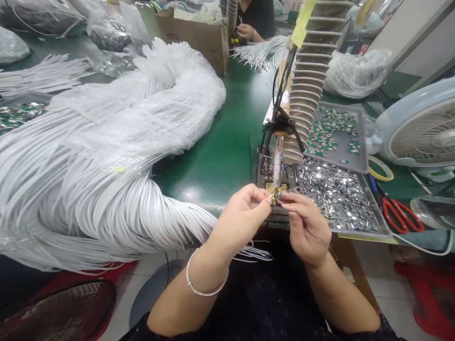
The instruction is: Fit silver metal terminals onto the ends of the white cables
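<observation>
Two bare hands work close together over the near edge of a green-topped desk (220, 166). The left hand (241, 220), a thin silver bangle (206, 279) on its wrist, and the right hand (307, 227) are both closed to a narrow pinch. Between their fingertips sits a tiny metal piece (274, 200), too small to make out clearly, and a thin wire (322, 241) trails down from the right hand. The piece is held just in front of an upright white-handled tool (277, 166), which stands in a dark metal stand (265, 177) with a small yellow pad (275, 191) at its foot.

To the right lies a shallow grey metal tray (366, 161), heaped near us with shiny silver clips (337, 199) and farther off with small green-and-silver pieces (329, 130). Red-handled scissors (400, 215) rest beyond it, beside a pale round fan (423, 128). A huge sweep of white cables (106, 161) fills the left of the desk. At the far end, past a cardboard box (194, 40), a co-worker's hands (245, 32) work on their own.
</observation>
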Action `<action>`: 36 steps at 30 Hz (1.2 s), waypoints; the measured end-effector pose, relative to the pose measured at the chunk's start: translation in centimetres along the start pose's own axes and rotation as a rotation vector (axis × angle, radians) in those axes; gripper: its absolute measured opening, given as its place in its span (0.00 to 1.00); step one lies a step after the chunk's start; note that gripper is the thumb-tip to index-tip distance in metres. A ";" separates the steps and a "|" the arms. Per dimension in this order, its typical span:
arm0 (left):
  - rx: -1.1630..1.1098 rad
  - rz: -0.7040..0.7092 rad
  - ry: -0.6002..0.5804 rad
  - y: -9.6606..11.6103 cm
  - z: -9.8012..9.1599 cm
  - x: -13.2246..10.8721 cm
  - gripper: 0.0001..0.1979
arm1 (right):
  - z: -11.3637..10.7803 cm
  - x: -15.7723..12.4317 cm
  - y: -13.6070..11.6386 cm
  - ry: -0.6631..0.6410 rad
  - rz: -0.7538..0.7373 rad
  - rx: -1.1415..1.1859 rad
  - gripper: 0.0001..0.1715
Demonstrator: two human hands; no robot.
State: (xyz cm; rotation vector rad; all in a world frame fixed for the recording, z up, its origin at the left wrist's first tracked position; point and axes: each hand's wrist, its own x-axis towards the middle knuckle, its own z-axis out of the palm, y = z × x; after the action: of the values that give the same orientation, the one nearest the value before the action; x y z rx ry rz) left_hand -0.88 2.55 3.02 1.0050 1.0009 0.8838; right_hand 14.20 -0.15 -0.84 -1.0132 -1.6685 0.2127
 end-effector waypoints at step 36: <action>0.072 0.086 -0.044 -2.2 1.4 -2.0 0.05 | -0.7 -0.8 -1.7 -0.119 0.306 0.094 0.09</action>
State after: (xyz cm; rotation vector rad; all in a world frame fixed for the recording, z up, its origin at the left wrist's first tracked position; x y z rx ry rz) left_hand 0.10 -0.32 1.76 1.1315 0.9640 0.8979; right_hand 14.01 -2.01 -0.15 -1.2007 -1.5870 0.5575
